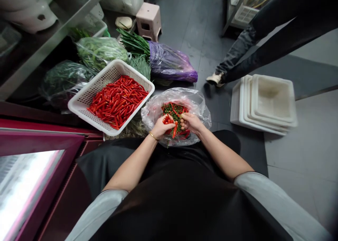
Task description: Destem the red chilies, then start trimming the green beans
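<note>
My left hand [159, 127] is closed around several red chillies [174, 129], one of them sticking out from between thumb and fingers. Just to its right, my right hand [192, 122] is closed in a pinch; what its fingertips hold is too small to make out. Both hands are over an opened clear plastic bag [202, 109] in front of my lap. Inside the bag lie more red chillies and a heap of green stems [171, 109]. Left of the bag, a white perforated basket [80, 105] holds a large pile of red chillies [118, 100].
Bagged green vegetables [101, 52] and a purple-wrapped bundle of long greens [171, 63] lie beyond the basket. A pink stool [149, 17] stands farther back. Stacked white tubs [274, 100] are at right, near another person's leg and shoe [216, 79]. A lit red cabinet [60, 153] is at left.
</note>
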`<action>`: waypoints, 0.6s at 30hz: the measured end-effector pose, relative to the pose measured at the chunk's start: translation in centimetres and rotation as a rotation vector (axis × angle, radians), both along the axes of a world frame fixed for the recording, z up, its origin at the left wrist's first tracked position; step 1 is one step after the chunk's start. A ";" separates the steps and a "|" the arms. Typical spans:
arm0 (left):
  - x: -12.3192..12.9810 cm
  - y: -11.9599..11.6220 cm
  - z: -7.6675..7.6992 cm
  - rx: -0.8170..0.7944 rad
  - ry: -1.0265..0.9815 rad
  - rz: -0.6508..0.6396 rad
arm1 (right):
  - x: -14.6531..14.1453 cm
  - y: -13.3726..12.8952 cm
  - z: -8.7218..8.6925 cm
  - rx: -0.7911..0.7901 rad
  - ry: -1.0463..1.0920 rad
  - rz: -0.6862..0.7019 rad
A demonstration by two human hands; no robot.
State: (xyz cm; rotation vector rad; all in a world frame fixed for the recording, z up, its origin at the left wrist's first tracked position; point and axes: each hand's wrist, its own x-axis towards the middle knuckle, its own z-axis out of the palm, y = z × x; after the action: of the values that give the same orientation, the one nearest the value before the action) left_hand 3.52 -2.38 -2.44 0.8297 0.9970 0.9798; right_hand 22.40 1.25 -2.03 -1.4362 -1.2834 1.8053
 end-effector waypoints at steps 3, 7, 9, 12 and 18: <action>-1.0 0.2 -0.5 -0.218 -0.263 0.024 | 0.7 1.6 -0.7 0.251 -0.592 0.081; -1.5 0.5 -0.9 -0.341 -0.377 0.036 | -0.5 3.0 -2.0 0.492 -1.095 0.367; -1.4 0.6 -0.8 -0.358 -0.347 0.040 | -1.1 3.1 -2.2 0.501 -1.127 0.453; -0.8 0.9 -0.9 -0.359 -0.297 0.073 | -1.1 2.5 -1.9 0.526 -1.109 0.453; 0.8 1.6 -1.1 -0.315 -0.209 0.131 | -1.0 -0.5 -0.9 0.818 -1.070 0.677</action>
State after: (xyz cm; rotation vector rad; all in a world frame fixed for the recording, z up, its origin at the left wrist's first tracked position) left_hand 4.30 -0.77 -3.57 0.3966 1.0009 0.9673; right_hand 21.36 0.75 -2.96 -1.5283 -2.8411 0.4175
